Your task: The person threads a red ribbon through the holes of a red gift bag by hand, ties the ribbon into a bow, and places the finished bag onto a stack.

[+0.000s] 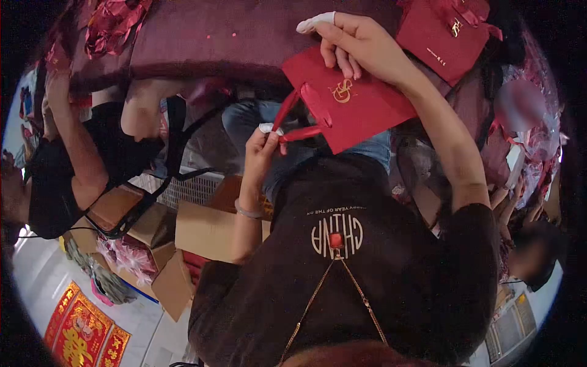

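A red paper gift bag (370, 119) with a gold logo is tilted over my lap at the table edge. My left hand (264, 147) is closed, pinching the red ribbon (299, 133) that runs to the bag's holes. White finger covering shows on a left fingertip. Over the bag's upper edge, my right hand (354, 43) has its fingers curled, the lower fingertips against or just above the bag's face. A white finger cover (315, 23) wraps one right finger. Whatever lies between the right thumb and finger cannot be made out.
Another red gift bag (443, 37) lies on the dark red covered table (208, 46), with red ribbons (113, 27) at far left. Cardboard boxes (205, 229) stand beside me on the floor. A co-worker's arm (73, 134) is at left; other people sit at right.
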A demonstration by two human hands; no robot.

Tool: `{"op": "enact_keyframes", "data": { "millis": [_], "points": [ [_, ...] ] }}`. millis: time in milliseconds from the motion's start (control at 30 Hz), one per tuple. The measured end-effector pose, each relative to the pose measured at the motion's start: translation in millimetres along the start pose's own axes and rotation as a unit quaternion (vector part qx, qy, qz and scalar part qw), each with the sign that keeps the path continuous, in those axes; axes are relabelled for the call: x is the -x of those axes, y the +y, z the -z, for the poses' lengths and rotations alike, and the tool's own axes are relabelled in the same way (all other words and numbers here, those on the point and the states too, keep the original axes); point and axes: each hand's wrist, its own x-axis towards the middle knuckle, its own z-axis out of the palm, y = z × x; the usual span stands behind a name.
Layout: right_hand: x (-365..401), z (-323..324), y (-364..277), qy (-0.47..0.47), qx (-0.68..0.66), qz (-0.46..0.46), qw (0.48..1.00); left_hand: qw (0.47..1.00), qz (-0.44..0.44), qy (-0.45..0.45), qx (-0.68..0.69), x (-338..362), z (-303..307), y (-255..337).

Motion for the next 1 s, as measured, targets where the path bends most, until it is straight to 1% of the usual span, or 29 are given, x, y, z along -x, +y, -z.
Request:
{"op": "enact_keyframes", "data": {
  "millis": [67, 100, 133, 167, 200, 233, 267, 300, 333, 367, 400, 433, 467, 500, 533, 567, 600, 633, 667, 700, 733, 767, 800, 833, 867, 933, 967, 1000],
  "points": [
    [0.0, -2.8, 0.3, 0.003, 0.013, 0.01, 1.0, 0.999, 0.033, -0.016, 0.023, -1.0, -6.5, 7.4],
    [0.3, -4.0, 0.8, 0.007, 0.024, 0.018, 1.0, 0.997, 0.037, 0.004, -0.064, -3.1, -7.1, 14.5],
    [-1.2, -3.0, 2.2, -0.008, 0.012, 0.028, 1.0, 0.988, 0.039, 0.019, -0.15, -6.8, -6.6, 23.5],
    [-1.4, -2.4, 1.0, -0.017, -0.005, 0.027, 0.999, 0.948, -0.118, 0.088, -0.283, -10.9, -4.6, 21.0],
    [-1.1, -2.7, -1.0, -0.019, -0.02, 0.024, 0.999, 0.814, -0.255, 0.181, -0.489, -11.6, 0.1, 24.1],
    [-0.9, -3.5, -0.1, -0.026, -0.039, 0.032, 0.998, 0.82, -0.252, 0.244, -0.453, -7.8, -10.6, 41.1],
    [-1.3, -1.2, -0.8, -0.027, -0.056, 0.039, 0.997, 0.826, -0.301, 0.252, -0.406, -14.0, -1.8, 39.4],
    [2.6, 2.5, -7.7, -0.018, -0.081, 0.055, 0.995, 0.83, -0.325, 0.231, -0.391, -17.5, -26.1, 74.5],
    [8.5, -0.2, -16.6, -0.01, -0.106, 0.072, 0.992, 0.731, -0.404, 0.215, -0.506, -23.3, -34.6, 91.8],
    [11.4, -2.3, -18.8, 0.01, -0.146, 0.108, 0.983, 0.681, -0.483, 0.143, -0.532, -37.5, -31.7, 99.1],
    [18.2, -2.2, -17.8, 0.022, -0.183, 0.148, 0.972, 0.695, -0.467, 0.099, -0.537, -46.2, -33.9, 101.5],
    [32.2, -2.9, -21.2, 0.082, -0.186, 0.187, 0.961, 0.705, -0.45, 0.058, -0.546, -51.0, -35.8, 104.5],
    [45.4, -4.6, -25.4, 0.136, -0.189, 0.228, 0.945, 0.643, -0.479, -0.018, -0.598, -53.5, -43.3, 118.8],
    [66.3, -3.6, -27.8, 0.179, -0.162, 0.256, 0.936, 0.59, -0.5, -0.045, -0.632, -56.7, -41.1, 121.5],
    [93.8, 0.4, -33.3, 0.258, -0.059, 0.277, 0.924, 0.638, -0.523, -0.061, -0.562, -55.6, -41.0, 122.7],
    [121.2, 6.3, -36.9, 0.332, 0.044, 0.291, 0.896, 0.682, -0.538, -0.078, -0.488, -52.6, -38.7, 123.4],
    [142.2, 14.7, -27.8, 0.408, 0.134, 0.321, 0.844, 0.697, -0.531, -0.039, -0.481, -43.5, -39.4, 132.6],
    [163.6, 19.3, -28.0, 0.489, 0.189, 0.309, 0.794, 0.697, -0.53, -0.041, -0.48, -44.1, -36.1, 132.8],
    [184.2, 29.6, -20.0, 0.551, 0.251, 0.268, 0.749, 0.733, -0.502, -0.044, -0.457, -47.5, -31.2, 133.2],
    [202.3, 44.2, -4.9, 0.595, 0.279, 0.228, 0.719, 0.767, -0.471, -0.043, -0.434, -53.0, -25.0, 133.8],
    [216.7, 59.0, 8.6, 0.625, 0.35, 0.168, 0.677, 0.798, -0.44, -0.039, -0.41, -59.8, -18.2, 134.5],
    [234.4, 70.1, 14.4, 0.598, 0.447, 0.068, 0.661, 0.828, -0.407, -0.033, -0.385, -67.4, -11.1, 135.4],
    [244.6, 82.4, 20.8, 0.554, 0.489, 0.045, 0.672, 0.855, -0.374, -0.024, -0.358, -75.1, -4.1, 136.2],
    [252.6, 94.2, 28.3, 0.507, 0.53, 0.026, 0.679, 0.879, -0.342, -0.013, -0.331, -82.0, 2.2, 137.1],
    [253.5, 101.7, 39.0, 0.492, 0.524, 0.008, 0.695, 0.902, -0.309, 0.002, -0.302, -87.3, 7.7, 137.9],
    [256.3, 112.0, 54.1, 0.454, 0.565, 0.035, 0.688, 0.938, -0.244, 0.043, -0.242, -90.4, 14.1, 138.7],
    [259.2, 114.3, 62.3, 0.451, 0.565, 0.025, 0.69, 0.909, -0.245, 0.107, -0.321, -88.8, 8.9, 144.1],
    [259.3, 110.5, 56.3, 0.468, 0.544, 0.018, 0.696, 0.868, -0.238, 0.174, -0.4, -86.3, -0.8, 148.0]
  ]
}}
